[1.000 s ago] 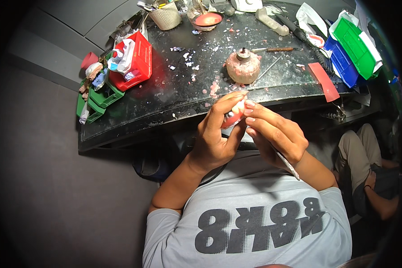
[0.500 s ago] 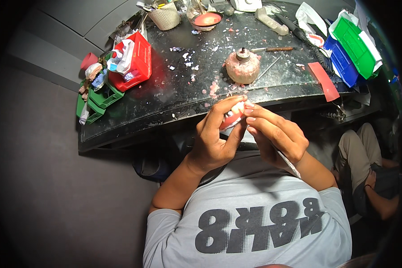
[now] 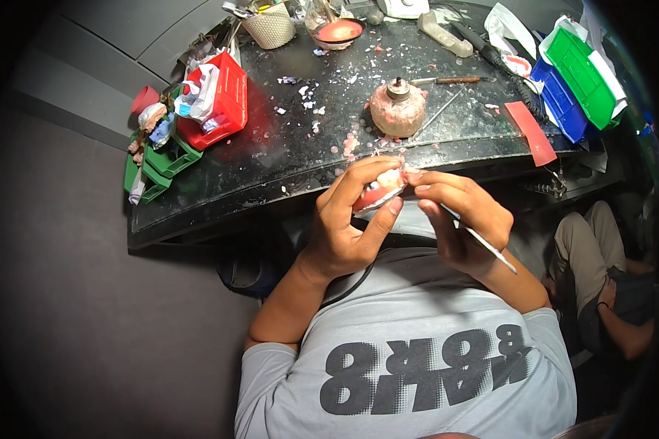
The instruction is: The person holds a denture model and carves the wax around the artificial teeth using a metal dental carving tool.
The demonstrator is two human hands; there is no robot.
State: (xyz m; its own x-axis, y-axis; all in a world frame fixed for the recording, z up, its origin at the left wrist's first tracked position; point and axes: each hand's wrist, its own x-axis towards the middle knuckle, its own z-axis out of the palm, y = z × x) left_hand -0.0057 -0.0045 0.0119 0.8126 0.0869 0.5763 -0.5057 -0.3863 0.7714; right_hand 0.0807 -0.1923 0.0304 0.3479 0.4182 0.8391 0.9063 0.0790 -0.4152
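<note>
holding one dental model, pink gums and pale teeth on a white base, in the left hand, just in front of the near bench edge. curling left fingers round the far side, resting the thumb on the near edge, with the gap between filled by the model. pinching one slim tool between right-hand fingers and thumb, almost closed, with fingertips close beside the model's right end; cannot tell whether touching. pointing the tool's pale rear end down to the lower right.

counting on the bench: one round, pink-crusted pot with a metal cap, one brown-handled knife, one thin rod, one pink sheet over the edge.

reading two rows of large dark lettering, upside down, on one grey shirt.

counting containers: at left, one red bin with white and blue scraps inside, plus two green bins with lumpy pieces; at right, one blue bin beside one tilted green tray; at the back, one woven cup of tools and one dark-rimmed dish of pink material.
</note>
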